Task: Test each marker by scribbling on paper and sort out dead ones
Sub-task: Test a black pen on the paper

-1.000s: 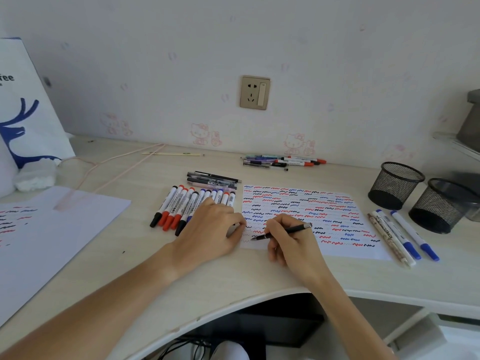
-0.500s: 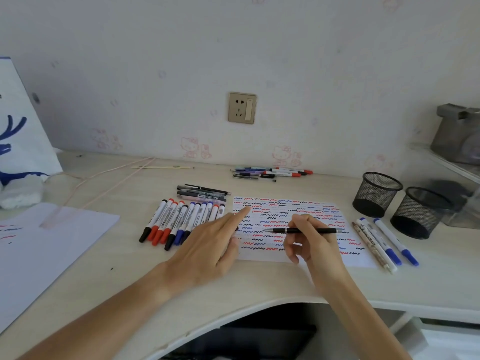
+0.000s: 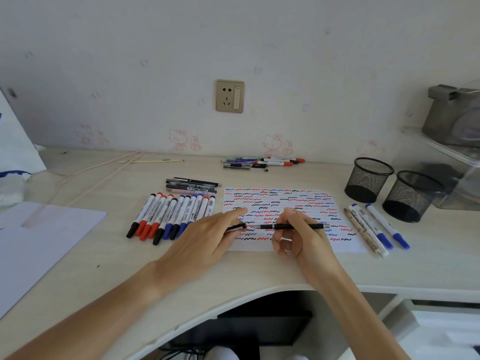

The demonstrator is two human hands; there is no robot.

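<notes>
Holding: right hand pinches black pen level above scribbled paper, frame centre.
Left hand: left hand grips pen cap, index finger extended, cap just beside pen tip.
Untested row: markers left of paper on worktop.
Right of paper: three markers, two mesh cups.
</notes>
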